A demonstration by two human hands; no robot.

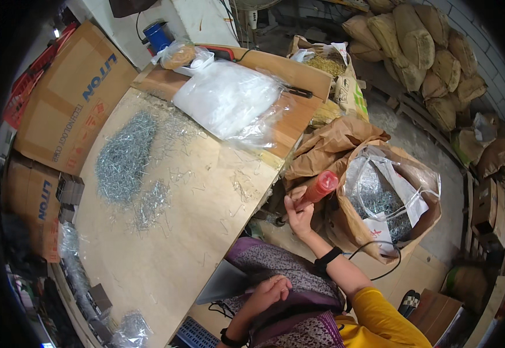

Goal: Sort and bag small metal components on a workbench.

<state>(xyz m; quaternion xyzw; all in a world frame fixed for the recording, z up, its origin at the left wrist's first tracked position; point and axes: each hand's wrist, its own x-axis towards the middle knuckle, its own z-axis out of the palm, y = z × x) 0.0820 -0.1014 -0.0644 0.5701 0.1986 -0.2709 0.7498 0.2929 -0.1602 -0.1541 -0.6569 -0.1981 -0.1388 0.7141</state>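
My right hand (300, 213) is closed around a red plastic cylinder (324, 183), held up between the table corner and a large paper sack (432, 214). Its round end faces up; whether it is a cup or a bottle I cannot tell. Thin shiny metal pieces (392, 203) show inside the sack, beneath a white woven liner. Low over my lap, my left hand (268, 294) has its fingers curled in, and anything inside is hidden. A dark grey tray (224, 282) at the table's edge is nearest to it. On the tabletop lies a pile of thin metal pins (126, 156).
Loose pins (154, 203) are scattered around the pile. Clear plastic bags (229, 98) lie on a wooden board at the table's far end. Cardboard boxes (70, 98) line the left side. A cable (391, 264) loops by my right forearm, and full sacks (414, 52) are stacked far right.
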